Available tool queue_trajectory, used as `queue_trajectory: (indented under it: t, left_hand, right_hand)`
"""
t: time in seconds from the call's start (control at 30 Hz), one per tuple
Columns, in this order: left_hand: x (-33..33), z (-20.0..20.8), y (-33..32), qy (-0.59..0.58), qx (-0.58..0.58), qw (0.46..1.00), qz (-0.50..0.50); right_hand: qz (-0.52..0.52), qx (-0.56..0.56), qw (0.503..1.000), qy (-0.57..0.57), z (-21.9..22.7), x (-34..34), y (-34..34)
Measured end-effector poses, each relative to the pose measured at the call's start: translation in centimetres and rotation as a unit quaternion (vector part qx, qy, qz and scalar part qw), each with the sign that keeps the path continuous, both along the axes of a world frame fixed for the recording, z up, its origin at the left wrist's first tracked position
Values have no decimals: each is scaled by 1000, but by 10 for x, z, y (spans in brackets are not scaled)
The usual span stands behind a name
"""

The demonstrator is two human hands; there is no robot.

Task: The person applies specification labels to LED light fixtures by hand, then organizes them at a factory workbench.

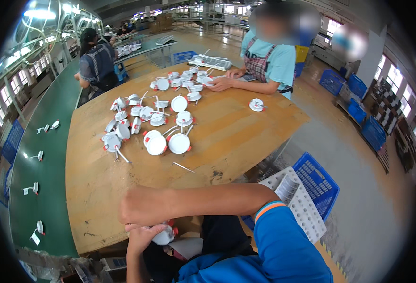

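At the table's near edge, my left hand grips a round white downlight with red clips, its thumb lying over the light. My right arm reaches across my front, and the closed right hand is just above the left one; whatever its fingers hold is hidden behind the fist. Many similar white downlights with red clips and short white cables lie grouped on the wooden table beyond my hands. A thin white stick-like piece rests on the tabletop nearer to me.
Along the left runs a green conveyor belt with several spaced downlights. A person across the table has both hands by the pile; a single downlight lies to the right. A white perforated tray leans on a blue crate by my right.
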State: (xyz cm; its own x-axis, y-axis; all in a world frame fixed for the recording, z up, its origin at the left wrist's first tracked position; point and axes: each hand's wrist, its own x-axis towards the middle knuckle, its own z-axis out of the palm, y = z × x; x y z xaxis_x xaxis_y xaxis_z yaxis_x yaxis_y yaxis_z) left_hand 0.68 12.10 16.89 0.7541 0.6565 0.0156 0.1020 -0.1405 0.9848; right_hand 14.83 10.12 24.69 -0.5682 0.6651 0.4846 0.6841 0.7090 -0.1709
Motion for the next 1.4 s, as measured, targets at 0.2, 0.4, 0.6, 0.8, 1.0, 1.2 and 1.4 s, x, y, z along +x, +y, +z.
queue_trajectory:
  t: [0.2, 0.4, 0.6, 0.8, 1.0, 1.2, 1.4]
  left_hand:
    - [-11, -42, 0, -138, -105, 980, 102]
    - [-9, -52, -1, -176, -187, 963, 77]
    - [-67, -46, -30, -88, -29, 991, 96]
    - [-199, -55, -81, -75, -37, 964, 253]
    - [-360, -4, -150, -95, -8, 754, 650]
    - [-425, -56, -206, 322, 129, 414, 841]
    - [-401, -78, -203, 390, 266, 387, 792]
  right_hand:
    - [-9, 4, 999, -44, 18, 0, 7]
    - [59, -55, 996, -36, 30, -9, 25]
    - [68, -132, 983, -105, 51, -79, 8]
    - [279, -102, 950, -97, 49, -221, 5]
    - [316, -57, 945, 58, 42, -412, -11]
    - [271, -12, 960, 63, -13, -436, -8]
    - [397, -343, 846, -93, -10, -304, -7]
